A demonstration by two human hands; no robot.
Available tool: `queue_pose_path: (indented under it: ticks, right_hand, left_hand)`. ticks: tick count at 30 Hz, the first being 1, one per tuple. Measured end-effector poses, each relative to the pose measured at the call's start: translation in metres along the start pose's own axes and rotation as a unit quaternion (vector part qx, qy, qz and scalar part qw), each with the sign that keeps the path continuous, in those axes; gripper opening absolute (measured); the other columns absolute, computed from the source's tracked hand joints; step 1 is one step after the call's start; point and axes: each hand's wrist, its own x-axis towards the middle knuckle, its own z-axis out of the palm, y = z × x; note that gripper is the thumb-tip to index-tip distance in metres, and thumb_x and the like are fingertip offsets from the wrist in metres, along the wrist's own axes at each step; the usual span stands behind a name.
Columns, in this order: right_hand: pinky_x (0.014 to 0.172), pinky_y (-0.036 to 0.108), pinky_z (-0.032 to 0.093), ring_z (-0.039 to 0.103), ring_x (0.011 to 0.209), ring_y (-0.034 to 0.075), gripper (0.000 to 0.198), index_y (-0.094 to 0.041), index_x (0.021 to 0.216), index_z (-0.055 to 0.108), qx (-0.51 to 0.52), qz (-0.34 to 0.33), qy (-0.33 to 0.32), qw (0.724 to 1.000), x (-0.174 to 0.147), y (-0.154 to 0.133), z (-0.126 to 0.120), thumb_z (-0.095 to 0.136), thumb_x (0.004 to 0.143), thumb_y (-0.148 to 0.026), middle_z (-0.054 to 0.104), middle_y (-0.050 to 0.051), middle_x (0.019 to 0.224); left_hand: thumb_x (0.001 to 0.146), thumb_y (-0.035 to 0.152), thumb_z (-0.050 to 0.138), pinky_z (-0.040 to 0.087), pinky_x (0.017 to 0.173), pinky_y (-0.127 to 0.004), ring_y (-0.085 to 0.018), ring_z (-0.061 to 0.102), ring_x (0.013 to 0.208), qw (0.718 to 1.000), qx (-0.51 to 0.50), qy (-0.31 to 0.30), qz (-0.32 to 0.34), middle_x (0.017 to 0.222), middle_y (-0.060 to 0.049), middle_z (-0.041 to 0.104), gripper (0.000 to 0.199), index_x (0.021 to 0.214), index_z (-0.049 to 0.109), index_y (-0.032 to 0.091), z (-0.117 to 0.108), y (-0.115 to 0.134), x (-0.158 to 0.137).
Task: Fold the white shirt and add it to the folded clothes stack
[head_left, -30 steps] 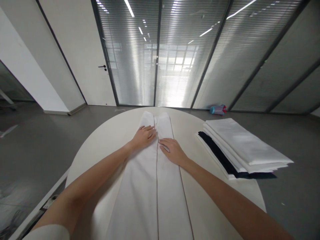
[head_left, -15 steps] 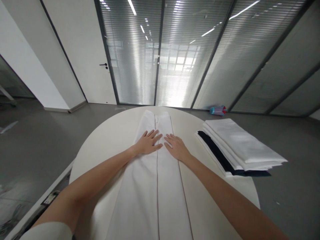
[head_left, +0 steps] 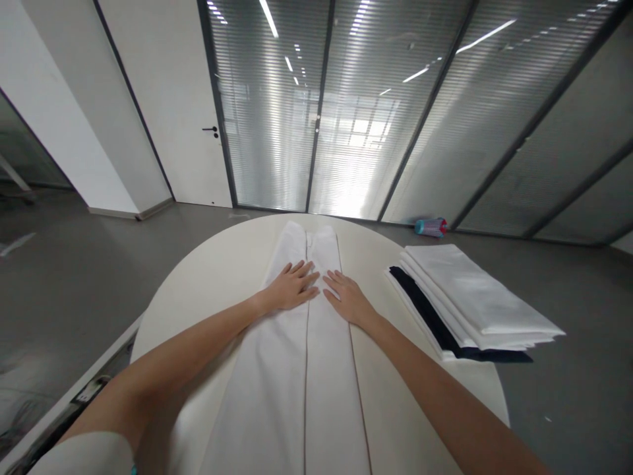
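Observation:
A long white cloth garment (head_left: pixel 284 382), with lengthwise folded edges meeting along its middle, lies over the round table from near its far rim to the bottom of the view. Flat on its left part rests my left hand (head_left: pixel 293 286), fingers stretched out and pointing right. My right hand (head_left: pixel 347 295) lies on the right part, fingers spread and pointing left. The fingertips of both hands nearly meet at the centre seam. Neither hand grips anything. What kind of garment it is, I cannot tell for certain.
On the right of the round white table (head_left: pixel 208 264) sits a stack of folded white cloths (head_left: pixel 484 290) with a dark navy piece (head_left: pixel 445 340) low in it, overhanging the rim. A blue and red bundle (head_left: pixel 430 227) lies on the floor by the glass wall. A door (head_left: pixel 163 99) stands behind.
The camera view has shifted slightly. Both hands stay flat on the white garment in nearly the same place, and the cloth looks unchanged.

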Motion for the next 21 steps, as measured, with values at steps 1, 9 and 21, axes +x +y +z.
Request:
queue_pose_path:
  ticks: [1, 9, 21]
  right_hand:
    - [0.116, 0.051, 0.035, 0.038, 0.144, 0.03, 0.05, -0.012, 0.142, 0.055, 0.0, 0.003, 0.0, 1.0, 0.0, -0.001, 0.0, 0.04, 0.102, -0.038, 0.048, 0.015, 0.151]
    - [0.116, 0.054, 0.03, 0.038, 0.144, 0.029, 0.047, -0.017, 0.141, 0.056, -0.009, 0.042, -0.004, 0.999, 0.0, -0.008, -0.003, 0.037, 0.102, -0.036, 0.047, 0.012, 0.151]
    - [0.113, 0.051, 0.034, 0.043, 0.141, 0.029, 0.045, -0.016, 0.136, 0.06, -0.009, 0.034, 0.002, 0.999, 0.003, -0.008, -0.003, 0.041, 0.101, -0.035, 0.05, 0.013, 0.149]
  left_hand:
    - [0.104, 0.052, 0.029, 0.021, 0.12, -0.052, -0.032, 0.025, 0.15, 1.0, 0.004, -0.001, 0.01, 0.162, -0.012, 0.029, 0.056, 0.15, 0.044, 0.023, -0.002, 0.003, -0.002]
    - [0.102, 0.056, 0.034, 0.009, 0.123, -0.057, -0.033, 0.016, 0.152, 0.986, -0.065, -0.061, 0.144, 0.164, -0.013, 0.021, 0.066, 0.159, 0.024, 0.023, -0.019, 0.075, -0.086]
    - [0.098, 0.038, 0.049, 0.009, 0.125, -0.055, -0.03, 0.025, 0.149, 0.915, -0.22, -0.169, 0.292, 0.159, -0.007, 0.03, 0.078, 0.162, 0.006, 0.026, -0.075, 0.139, -0.202]
